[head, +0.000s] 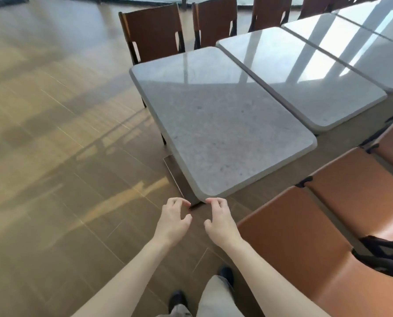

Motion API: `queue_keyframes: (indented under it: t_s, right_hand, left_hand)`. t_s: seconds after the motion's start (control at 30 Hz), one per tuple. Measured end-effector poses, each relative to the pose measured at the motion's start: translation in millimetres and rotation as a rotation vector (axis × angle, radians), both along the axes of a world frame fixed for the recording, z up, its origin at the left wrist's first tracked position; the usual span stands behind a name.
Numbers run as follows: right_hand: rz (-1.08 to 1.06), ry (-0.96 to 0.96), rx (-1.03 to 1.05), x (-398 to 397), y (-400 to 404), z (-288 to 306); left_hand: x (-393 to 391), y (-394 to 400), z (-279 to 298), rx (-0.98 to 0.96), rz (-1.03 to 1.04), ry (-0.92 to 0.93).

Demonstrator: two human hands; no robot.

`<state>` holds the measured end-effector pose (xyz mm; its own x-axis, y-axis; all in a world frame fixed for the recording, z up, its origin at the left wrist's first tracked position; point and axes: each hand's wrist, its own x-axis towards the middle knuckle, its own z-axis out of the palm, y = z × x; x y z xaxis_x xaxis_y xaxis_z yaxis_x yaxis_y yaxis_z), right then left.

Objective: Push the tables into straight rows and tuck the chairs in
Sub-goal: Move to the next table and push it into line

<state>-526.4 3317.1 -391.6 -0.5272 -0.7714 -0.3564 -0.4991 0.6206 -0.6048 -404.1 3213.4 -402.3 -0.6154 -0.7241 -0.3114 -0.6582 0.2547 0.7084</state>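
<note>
Sunlit wooden floor (glossy planks)

Grey stone-topped near table sat just ahead of both hands, orange padded bench to their right, brown wooden chair beyond.

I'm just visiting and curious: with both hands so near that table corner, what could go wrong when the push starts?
1. The nearest table sticks out past the second table; pushing at one corner may swing it rather than slide it straight.
2. The left hand and right hand hover with loosely curled fingers, so fingertips could slip on the rounded edge.
3. The orange chair stands close on the right and might get bumped.
</note>
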Motion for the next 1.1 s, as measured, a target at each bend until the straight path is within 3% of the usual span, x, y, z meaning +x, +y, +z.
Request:
queue_keyframes:
  t_s: [0.13, 0.33, 0.47, 0.6, 0.73, 0.93, 1.1]
  right_hand:
    - [0.299, 0.187, 0.117, -35.9, 0.9, -3.5]
    - [0.457, 0.381, 0.192, -102.5, -4.6, -20.7]
    - [0.602, 0.540, 0.230, -164.8, -28.7, -38.5]
    - [0.731, 0.529, 0.303, -209.7, -59.8, -71.0]
    - [0.723, 0.549, 0.156, -216.8, -52.5, -108.4]
    - [0.793, 0.824, -0.149, -225.7, -41.5, -136.4]
    - [0.739, 0.938, -0.187, -223.0, -40.1, -143.6]
  left_hand:
    - [-19.0, 11.2, -7.9, -0.302, -0.141, -0.158]
    - [-55.2, 32.2, -32.6, -0.346, -0.259, -0.315]
    - [-95.9, 17.5, -42.9, -0.424, -0.241, -0.324]
    - [-142.7, -9.2, -59.7, -0.434, -0.311, -0.421]
    - [-164.7, -7.3, -94.8, -0.433, -0.263, -0.576]
    - [-156.4, -2.9, -124.7, -0.712, -0.191, -0.457]
    - [-154.4, -2.6, -132.5, -0.818, -0.163, -0.405]
